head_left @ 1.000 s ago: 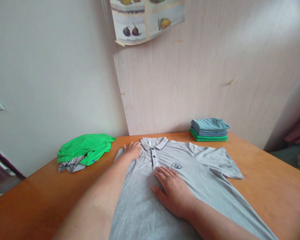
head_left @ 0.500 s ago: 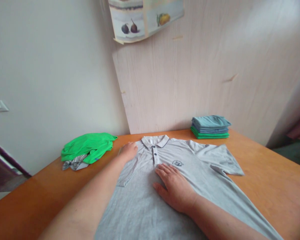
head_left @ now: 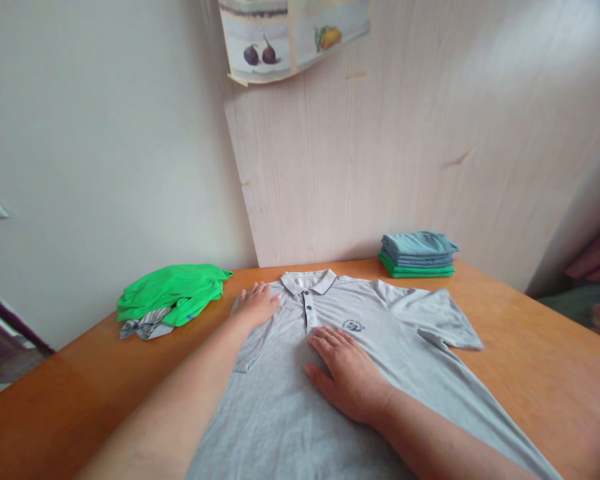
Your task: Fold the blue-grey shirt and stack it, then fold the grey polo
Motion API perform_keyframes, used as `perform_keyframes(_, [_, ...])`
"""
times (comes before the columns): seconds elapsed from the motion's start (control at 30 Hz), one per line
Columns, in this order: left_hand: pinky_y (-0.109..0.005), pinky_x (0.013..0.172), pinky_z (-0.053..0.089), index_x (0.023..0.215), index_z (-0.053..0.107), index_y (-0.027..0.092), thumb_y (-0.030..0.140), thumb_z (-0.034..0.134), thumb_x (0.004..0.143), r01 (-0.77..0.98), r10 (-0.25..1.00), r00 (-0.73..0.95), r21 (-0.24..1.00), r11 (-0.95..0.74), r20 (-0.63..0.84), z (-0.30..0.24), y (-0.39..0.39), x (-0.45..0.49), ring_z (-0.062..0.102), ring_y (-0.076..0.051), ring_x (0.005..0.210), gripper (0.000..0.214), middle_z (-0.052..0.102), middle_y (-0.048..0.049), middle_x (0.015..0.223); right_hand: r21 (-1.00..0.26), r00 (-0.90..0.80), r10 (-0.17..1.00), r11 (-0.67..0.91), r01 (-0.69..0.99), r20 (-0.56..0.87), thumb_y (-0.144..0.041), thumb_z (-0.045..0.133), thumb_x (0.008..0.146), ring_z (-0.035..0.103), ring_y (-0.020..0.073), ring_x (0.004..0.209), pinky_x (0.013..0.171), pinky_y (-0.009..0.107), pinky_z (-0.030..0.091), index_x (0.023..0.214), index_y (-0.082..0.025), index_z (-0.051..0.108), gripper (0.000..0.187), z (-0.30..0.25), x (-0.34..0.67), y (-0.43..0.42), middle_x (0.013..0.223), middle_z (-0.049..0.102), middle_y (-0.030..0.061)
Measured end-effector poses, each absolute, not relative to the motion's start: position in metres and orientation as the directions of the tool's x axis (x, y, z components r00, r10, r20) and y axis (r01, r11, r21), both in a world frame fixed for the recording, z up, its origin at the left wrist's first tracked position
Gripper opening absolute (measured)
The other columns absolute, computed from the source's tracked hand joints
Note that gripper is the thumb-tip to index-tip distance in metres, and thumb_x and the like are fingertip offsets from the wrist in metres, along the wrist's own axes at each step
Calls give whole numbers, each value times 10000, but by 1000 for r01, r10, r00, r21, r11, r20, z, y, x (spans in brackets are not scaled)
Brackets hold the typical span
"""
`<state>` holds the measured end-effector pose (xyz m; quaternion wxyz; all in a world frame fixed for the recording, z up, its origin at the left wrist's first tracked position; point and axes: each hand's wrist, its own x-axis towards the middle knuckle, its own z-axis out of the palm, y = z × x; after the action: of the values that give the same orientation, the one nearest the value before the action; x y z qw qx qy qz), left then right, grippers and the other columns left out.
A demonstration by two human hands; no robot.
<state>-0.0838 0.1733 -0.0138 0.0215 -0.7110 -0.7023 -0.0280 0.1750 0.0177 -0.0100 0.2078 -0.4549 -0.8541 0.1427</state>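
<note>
**Clerk:** Where did the shirt [head_left: 380, 347] lie?

**Inspector:** Face up on the table [head_left: 555, 360], collar [head_left: 307, 281] towards the wall and buttons up. The sleeve [head_left: 440, 317] on the person's right was spread out flat. The other sleeve was turned in over the body.

**Clerk:** And the hands?

**Inspector:** The left hand [head_left: 257, 305] was flat, palm down, on the shoulder just beside the collar. The right hand [head_left: 347, 377] was flat on the chest below the placket, fingers spread, beside the small crest. Neither gripped anything; both only pressed on the cloth.

**Clerk:** How would the garment handle?

**Inspector:** In my judgement it was a light, limp knit. It would sag wherever unsupported, crease readily and slide on the smooth tabletop unless pinned. The collar looked the one firmer part. The best holds would be a pinch at each shoulder seam, or at the hem corners, which were out of view.

**Clerk:** Anything else on the table?

**Inspector:** A green heap [head_left: 173, 293] with striped cloth beneath it lay well to the left. A folded stack [head_left: 417, 253] stood by the wall behind the right sleeve. Neither touched the shirt.
</note>
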Motion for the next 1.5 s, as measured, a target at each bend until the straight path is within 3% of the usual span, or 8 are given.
perform_keyframes(0.2, [-598,1217,153,1511,416,222,668,232,972,999,995,5,52,-10,95,-22,169,-79,257,-308,1526,724,320,-133,1646,-428,-508,833,550,717,219,-447,507,965,377,311,1465,1229,494,236,1426,-177,563,537,-9,175,18,1551,478,127])
perform_keyframes(0.43, [-614,1182,221,1458,473,206,521,278,1015,999,982,34,29,-40,184,-5,155,-73,286,-328,1514,577,396,-146,1605,-428,-516,816,577,695,263,-449,522,964,397,320,1449,1213,505,256,1413,-186,561,522,-10,175,20,1523,507,137])
perform_keyframes(0.63, [-433,1170,323,1429,504,137,442,318,1020,991,981,77,94,-95,177,7,120,-56,421,-275,1447,544,491,-175,1534,-420,-518,800,599,681,302,-437,556,951,430,321,1424,1197,513,280,1390,-176,569,511,-14,174,22,1503,522,159])
perform_keyframes(0.8, [-401,1183,316,1458,482,171,459,289,1028,966,981,161,186,-180,111,5,74,-23,409,-244,1459,552,477,-142,1554,-467,-496,797,604,645,345,-337,580,917,458,315,1406,1192,488,300,1370,-146,583,492,-14,174,26,1465,560,170])
perform_keyframes(0.97, [-542,1216,230,1551,377,240,546,230,1023,964,976,202,161,-212,77,-5,39,2,259,-292,1531,628,336,-86,1642,-680,-267,890,454,575,369,-178,510,889,575,234,1301,1111,338,422,1359,-116,602,483,-17,179,37,1384,637,143])
perform_keyframes(1.23, [-571,1233,162,1576,358,210,649,245,976,975,979,201,87,-204,35,-6,17,11,188,-320,1549,752,261,-73,1666,-844,-81,964,260,468,252,-251,445,946,600,184,1275,1053,339,482,1385,-226,589,463,-18,185,51,1389,647,60])
perform_keyframes(1.37, [-577,1231,155,1573,363,215,654,234,973,976,980,194,92,-198,48,-6,17,13,180,-320,1551,755,258,-76,1666,-913,50,988,117,390,148,-296,478,921,708,200,1026,840,303,568,1261,-202,669,401,3,202,54,1133,758,63])
perform_keyframes(1.5, [-585,1232,139,1581,349,203,652,240,968,977,980,193,84,-196,43,-12,21,11,171,-321,1553,768,245,-78,1669,-903,218,967,26,430,131,-278,479,903,706,154,815,664,226,538,1089,-149,703,319,27,250,68,945,750,72])
